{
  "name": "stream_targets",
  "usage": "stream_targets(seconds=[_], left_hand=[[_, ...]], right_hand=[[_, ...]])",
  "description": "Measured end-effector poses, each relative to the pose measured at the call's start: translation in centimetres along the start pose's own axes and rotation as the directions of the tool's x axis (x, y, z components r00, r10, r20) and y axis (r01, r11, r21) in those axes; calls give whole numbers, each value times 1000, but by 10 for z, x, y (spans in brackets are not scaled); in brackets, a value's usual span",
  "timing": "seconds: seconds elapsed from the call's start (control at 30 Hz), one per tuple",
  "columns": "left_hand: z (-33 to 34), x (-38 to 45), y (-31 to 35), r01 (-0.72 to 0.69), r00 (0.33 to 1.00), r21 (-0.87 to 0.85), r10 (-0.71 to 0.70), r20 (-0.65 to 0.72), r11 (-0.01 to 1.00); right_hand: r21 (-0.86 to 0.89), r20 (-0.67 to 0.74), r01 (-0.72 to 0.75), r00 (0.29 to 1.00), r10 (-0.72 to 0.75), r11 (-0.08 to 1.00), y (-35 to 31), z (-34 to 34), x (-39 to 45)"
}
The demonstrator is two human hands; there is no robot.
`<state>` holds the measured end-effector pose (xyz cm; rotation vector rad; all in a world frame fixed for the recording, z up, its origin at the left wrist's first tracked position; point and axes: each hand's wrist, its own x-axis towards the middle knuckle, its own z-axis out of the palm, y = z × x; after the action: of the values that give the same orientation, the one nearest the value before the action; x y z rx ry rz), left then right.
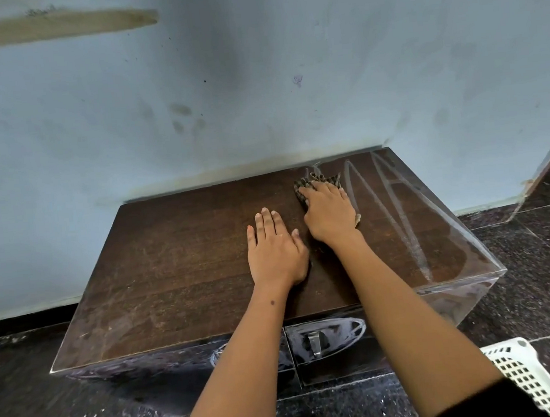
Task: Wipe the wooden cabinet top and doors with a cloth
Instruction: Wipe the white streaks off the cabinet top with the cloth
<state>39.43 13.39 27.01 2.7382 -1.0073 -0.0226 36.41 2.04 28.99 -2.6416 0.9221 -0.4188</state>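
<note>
A low dark wooden cabinet stands against a pale blue wall; its top (172, 268) is dusty, with pale wiped streaks on the right side. My right hand (329, 214) presses a patterned brown cloth (311, 181) onto the top near the back edge, fingers spread over it. My left hand (274, 245) lies flat on the top just left of the right hand, fingers straight. The cabinet's dark glossy doors (334, 354) show below my forearms, with a metal handle (315, 344) on the right door.
A white perforated plastic basket (525, 376) sits on the dark speckled tile floor at the lower right. The stained wall rises directly behind the cabinet. A wall corner juts out at the far right.
</note>
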Motion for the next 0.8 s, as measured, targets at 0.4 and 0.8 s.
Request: stream_targets(seconds=[0.4, 0.8], left_hand=[[2, 0, -1, -5, 1000, -6, 5, -23, 1000], [5, 1, -2, -6, 1000, -14, 6, -31, 1000]], right_hand=[[-2, 36, 9, 999, -9, 1000, 0, 6, 36], [-45, -17, 12, 1000, -13, 999, 11, 15, 37]])
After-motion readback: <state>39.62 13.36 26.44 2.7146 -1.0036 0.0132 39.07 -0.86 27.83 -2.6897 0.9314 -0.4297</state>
